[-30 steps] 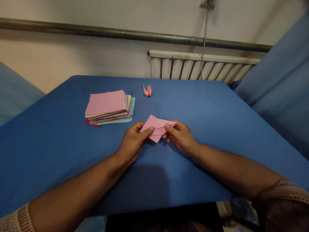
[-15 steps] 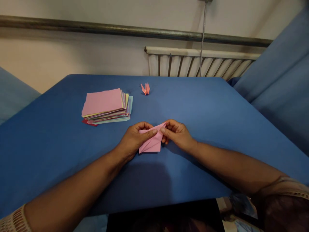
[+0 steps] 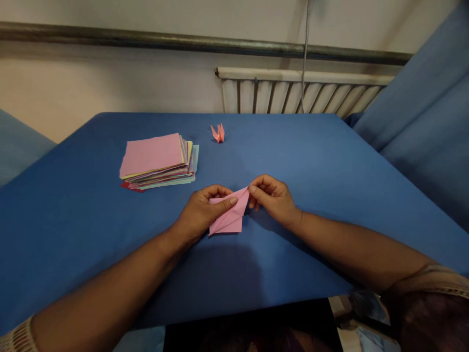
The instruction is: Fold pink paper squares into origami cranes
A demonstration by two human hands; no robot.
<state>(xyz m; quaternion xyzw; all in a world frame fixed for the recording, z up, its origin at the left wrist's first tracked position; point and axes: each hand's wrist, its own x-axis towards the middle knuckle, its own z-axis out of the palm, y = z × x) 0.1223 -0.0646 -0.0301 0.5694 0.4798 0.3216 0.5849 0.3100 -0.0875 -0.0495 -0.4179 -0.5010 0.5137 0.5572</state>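
Note:
A folded sheet of pink paper (image 3: 231,222) is held between my hands just above the blue table. My left hand (image 3: 201,210) grips its left part, the thumb lying on top and the fingers behind, partly hidden. At the upper right corner, my right hand (image 3: 274,198) pinches the pointed tip between thumb and forefinger. Diagonal creases run across the paper from lower left to upper right. Farther back stands a small pink origami crane (image 3: 218,133), its points facing up.
A thick stack of coloured paper (image 3: 152,154), pink on top, lies at the back left of the blue-covered table (image 3: 311,161). Behind the table are a white radiator (image 3: 293,76) and a wall pipe (image 3: 164,43). A blue curtain (image 3: 421,112) hangs at the right.
My right thumb and fingers have slid outward from the paper's face to its upper right tip. My left hand keeps its hold. The view has shifted slightly.

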